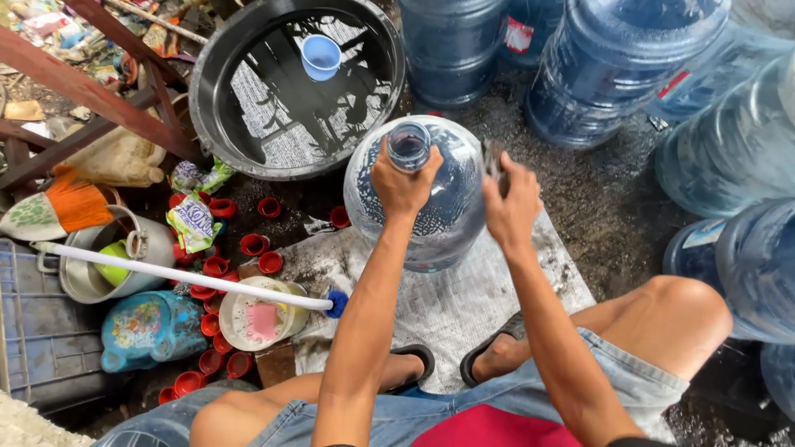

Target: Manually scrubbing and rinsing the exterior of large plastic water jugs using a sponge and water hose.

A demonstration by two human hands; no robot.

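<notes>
Head view is showing a seated person gripping a large clear blue plastic water jug (431, 207), which is standing upright on a grey mat (464, 306) between the person's feet. The left hand (403, 180) is wrapping its fingers closed around the jug's neck. The right hand (512, 207) is pressing a small dark object against the jug's shoulder, fingers clamped on it. A black round basin (217, 108) of water is sitting just beyond, with a small blue cup (320, 56) floating inside.

Both arms extended far; left hand (403, 184) fingers curled closed, right hand (512, 207) clenched beside it, knees bent wide.
</notes>
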